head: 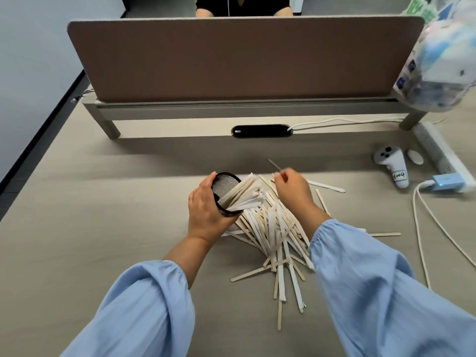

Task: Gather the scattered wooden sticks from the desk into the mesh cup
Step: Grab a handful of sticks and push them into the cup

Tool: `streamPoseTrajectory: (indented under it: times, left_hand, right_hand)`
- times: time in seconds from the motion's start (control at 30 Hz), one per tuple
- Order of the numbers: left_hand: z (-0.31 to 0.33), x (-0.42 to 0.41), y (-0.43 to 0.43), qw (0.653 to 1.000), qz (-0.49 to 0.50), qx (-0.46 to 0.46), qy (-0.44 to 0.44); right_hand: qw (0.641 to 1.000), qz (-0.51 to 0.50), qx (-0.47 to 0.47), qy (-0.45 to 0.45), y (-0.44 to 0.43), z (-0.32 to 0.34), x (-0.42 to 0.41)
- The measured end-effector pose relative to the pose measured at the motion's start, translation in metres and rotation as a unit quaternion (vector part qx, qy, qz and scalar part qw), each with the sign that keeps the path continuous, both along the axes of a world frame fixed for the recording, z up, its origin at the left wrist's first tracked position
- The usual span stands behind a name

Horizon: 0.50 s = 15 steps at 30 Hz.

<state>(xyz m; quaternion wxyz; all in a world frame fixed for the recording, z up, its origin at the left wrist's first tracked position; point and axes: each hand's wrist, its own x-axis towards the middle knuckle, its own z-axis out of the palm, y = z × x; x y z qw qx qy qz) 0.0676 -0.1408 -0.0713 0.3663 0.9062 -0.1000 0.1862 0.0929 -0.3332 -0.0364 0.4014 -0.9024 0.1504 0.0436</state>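
Left hand grips the tilted mesh cup, partly loaded, right hand pinches one stick, big pile remains mid-desk.

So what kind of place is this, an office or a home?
Most likely a shared office: a desk with a brown divider panel, another person seated behind it, and a cable port.

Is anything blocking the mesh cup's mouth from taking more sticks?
Partly: the mesh cup, tilted in the left hand, already has sticks fanning across its opening; upper mouth looks free.
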Motion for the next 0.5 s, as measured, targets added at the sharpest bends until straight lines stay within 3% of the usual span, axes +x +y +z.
streamPoseTrajectory:
  times: [0.07, 0.2, 0.5]
  left_hand:
    - [-0.002, -0.002, -0.002, 1.0, 0.012, 0.001, 0.002]
    - [-0.004, -0.007, -0.009, 1.0, 0.013, 0.004, 0.004]
    - [-0.011, -0.018, -0.011, 1.0, 0.003, 0.017, 0.015]
  right_hand:
    - [0.983, 0.006, -0.123, 0.136, -0.014, -0.011, -0.011]
    - [0.934, 0.036, -0.243, 0.258, -0.022, -0.025, -0.041]
    - [0.936, 0.117, -0.254, 0.212, 0.012, -0.052, -0.065]
